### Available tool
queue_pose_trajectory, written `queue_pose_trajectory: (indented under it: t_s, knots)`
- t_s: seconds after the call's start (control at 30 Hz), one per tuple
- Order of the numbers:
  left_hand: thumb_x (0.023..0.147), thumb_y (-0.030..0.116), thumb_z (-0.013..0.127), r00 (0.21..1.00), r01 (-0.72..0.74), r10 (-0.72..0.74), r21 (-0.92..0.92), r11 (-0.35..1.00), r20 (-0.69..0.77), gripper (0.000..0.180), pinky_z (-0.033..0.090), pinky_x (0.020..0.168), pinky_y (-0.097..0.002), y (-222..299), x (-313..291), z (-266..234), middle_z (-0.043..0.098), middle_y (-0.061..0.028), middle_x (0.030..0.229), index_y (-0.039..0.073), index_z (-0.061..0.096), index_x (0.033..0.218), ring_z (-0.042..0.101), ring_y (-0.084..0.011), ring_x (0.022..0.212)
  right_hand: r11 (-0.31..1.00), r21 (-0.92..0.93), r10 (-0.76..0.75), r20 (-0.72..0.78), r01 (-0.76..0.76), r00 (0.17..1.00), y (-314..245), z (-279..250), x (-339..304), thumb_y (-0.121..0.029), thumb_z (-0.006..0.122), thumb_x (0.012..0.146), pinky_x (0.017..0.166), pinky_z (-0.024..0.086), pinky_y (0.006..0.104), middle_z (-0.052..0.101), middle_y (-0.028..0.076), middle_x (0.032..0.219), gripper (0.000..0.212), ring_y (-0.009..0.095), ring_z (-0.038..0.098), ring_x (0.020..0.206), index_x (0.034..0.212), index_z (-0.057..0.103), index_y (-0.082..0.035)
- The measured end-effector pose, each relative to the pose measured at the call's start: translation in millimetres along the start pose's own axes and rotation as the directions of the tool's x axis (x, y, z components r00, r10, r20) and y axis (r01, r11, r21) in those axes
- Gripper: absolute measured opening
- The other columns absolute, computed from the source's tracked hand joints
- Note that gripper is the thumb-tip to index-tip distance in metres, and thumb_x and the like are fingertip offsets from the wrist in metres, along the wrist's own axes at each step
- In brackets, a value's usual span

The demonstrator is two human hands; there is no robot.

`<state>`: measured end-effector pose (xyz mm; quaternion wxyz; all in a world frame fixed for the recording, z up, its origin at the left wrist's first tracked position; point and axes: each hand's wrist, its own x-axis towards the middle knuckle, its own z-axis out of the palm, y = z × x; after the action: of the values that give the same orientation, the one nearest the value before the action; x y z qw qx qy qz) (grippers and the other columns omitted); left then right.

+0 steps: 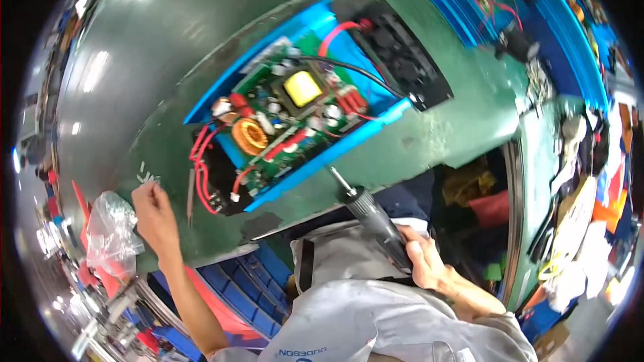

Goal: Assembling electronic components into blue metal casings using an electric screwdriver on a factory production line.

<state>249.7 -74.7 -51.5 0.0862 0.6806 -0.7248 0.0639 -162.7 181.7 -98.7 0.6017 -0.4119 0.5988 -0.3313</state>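
Note:
My right hand (421, 258) is wrapped round the grip of a dark electric screwdriver (376, 218), its bit pointing up and left toward the bench edge. At the left, my left hand (154, 213) has its fingertips drawn together on the bench beside several small white pieces (143, 173); what it pinches, if anything, is too small to make out. Between and beyond my hands lies an open blue metal housing (335, 151) with a green circuit board (275, 110) inside. A yellow transformer (303, 88) and a copper-wound coil (249, 136) stand on that board.
A black end panel (409, 57), joined by red and black wires, lies at the housing's far right. Near my left hand is a clear plastic bag (113, 231). More blue housings (449, 0) line the upper right. Blue bins (245, 288) sit below the green bench (463, 131).

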Motion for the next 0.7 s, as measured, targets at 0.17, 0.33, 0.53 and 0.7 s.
queue_pose_trajectory:
  t_s: [0.17,0.33,0.53,0.7]
  knots:
    - [0.105,0.020,0.053,0.989,0.144,-0.115,-0.467,0.872,0.089,0.023,0.050,0.073,-0.0292,67.6,20.6,-51.9,0.068,-0.0096,0.099,0.001,0.062,0.115,0.063,-0.0137,0.084,0.994,0.109,-0.003,-0.031,0.006,1.000,-9.3,4.2,3.2,-0.029,0.036,0.106,0.087,0.050,0.0433,0.068,0.024,0.099,0.045,0.040,0.068,0.090,0.142,0.046,-0.004]
    - [0.104,0.011,0.053,0.934,0.026,0.248,-0.742,0.670,0.257,0.029,0.051,0.077,-0.0256,196.5,12.3,-53.1,0.068,-0.0090,0.102,-0.003,0.061,0.128,0.063,-0.0122,0.082,0.988,0.154,-0.011,-0.038,0.017,0.999,-0.4,-0.9,9.4,-0.032,0.037,0.107,0.072,0.049,0.0425,0.065,0.022,0.083,0.046,0.036,0.066,0.073,0.141,0.045,-0.001]
    - [0.096,-0.001,0.064,0.925,-0.060,0.289,-0.656,0.752,0.247,0.016,0.052,0.083,-0.0258,230.8,7.0,-53.3,0.070,-0.0088,0.099,-0.002,0.071,0.110,0.066,-0.0146,0.091,0.987,0.157,0.028,0.066,-0.038,0.997,-16.7,-7.9,10.9,-0.035,0.033,0.108,0.079,0.050,0.0391,0.067,0.020,0.092,0.050,0.031,0.066,0.079,0.142,0.043,0.001]
    - [0.091,0.004,0.069,0.785,-0.574,0.614,-0.273,0.772,0.084,0.011,0.047,0.098,-0.0352,240.1,9.7,-50.5,0.063,-0.0092,0.130,0.004,0.074,0.101,0.061,-0.0215,0.115,0.985,0.172,0.013,0.083,-0.027,0.997,-12.0,-8.2,12.0,-0.036,0.033,0.108,0.067,0.047,0.0403,0.060,0.016,0.072,0.050,0.030,0.062,0.067,0.142,0.043,0.000]
